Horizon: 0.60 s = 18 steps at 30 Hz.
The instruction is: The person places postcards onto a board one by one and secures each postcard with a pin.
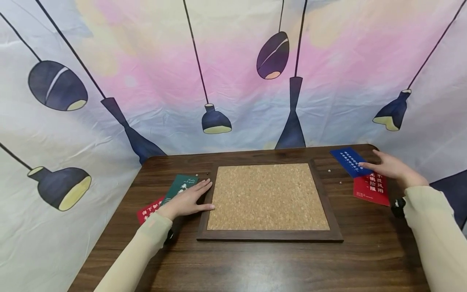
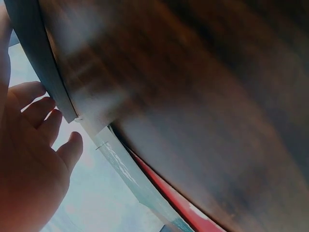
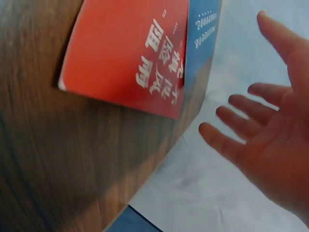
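Observation:
A cork board [image 1: 268, 198] in a dark wooden frame lies flat on the table. My left hand [image 1: 187, 200] is at the left side of its frame, fingers stretched out and fingertips at the frame's edge. Beside that hand are a green card [image 1: 178, 184] and a red card [image 1: 146, 211], overlapping and partly hidden by the hand. At the right, my right hand [image 1: 392, 168] hovers with fingers spread above a blue card [image 1: 345, 159] and another red card [image 1: 367, 196], both printed with white characters. In the right wrist view, nothing lies between the right hand's fingers [image 3: 241, 126].
The brown wooden table [image 1: 262, 263] has rounded back corners. Tiny studs, perhaps pins, lie right of the board, one of them a pale stud [image 1: 329, 170]; a pale stud [image 1: 197, 175] and a dark one lie at its left. Behind hangs a lamp-patterned cloth [image 1: 240, 89].

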Motion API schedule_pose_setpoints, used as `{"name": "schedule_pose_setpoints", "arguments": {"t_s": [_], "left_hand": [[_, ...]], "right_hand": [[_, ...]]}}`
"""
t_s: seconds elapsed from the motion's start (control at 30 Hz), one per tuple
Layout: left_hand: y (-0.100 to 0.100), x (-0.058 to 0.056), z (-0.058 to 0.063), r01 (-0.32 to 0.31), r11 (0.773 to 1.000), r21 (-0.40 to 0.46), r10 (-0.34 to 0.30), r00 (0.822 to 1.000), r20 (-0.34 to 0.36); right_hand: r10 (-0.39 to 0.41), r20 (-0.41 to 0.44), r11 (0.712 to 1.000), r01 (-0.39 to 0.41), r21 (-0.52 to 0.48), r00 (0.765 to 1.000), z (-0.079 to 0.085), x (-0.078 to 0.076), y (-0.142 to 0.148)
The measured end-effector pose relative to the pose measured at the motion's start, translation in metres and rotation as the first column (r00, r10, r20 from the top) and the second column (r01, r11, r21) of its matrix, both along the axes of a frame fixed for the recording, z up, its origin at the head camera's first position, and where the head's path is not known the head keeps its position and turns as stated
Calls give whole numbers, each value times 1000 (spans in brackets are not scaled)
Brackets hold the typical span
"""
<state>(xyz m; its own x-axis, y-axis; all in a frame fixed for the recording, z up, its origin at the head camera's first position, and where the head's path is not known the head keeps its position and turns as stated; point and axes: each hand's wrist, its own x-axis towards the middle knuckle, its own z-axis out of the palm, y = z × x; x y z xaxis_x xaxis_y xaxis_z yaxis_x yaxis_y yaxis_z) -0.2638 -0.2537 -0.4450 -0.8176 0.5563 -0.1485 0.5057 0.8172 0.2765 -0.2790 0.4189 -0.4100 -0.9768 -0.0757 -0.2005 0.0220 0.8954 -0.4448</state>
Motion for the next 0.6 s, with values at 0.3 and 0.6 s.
{"name": "schedule_pose_setpoints", "arguments": {"t_s": [0.3,0.6], "left_hand": [[-1,1,-2,-12,1000,4,12,1000,-1],[0,1,-1,-18,1000,2,18,1000,12]], "right_hand": [[-77,49,997,77,4,996,-13,-4,0],[-124,70,992,125,-13,990,-21,-5,1]]}}
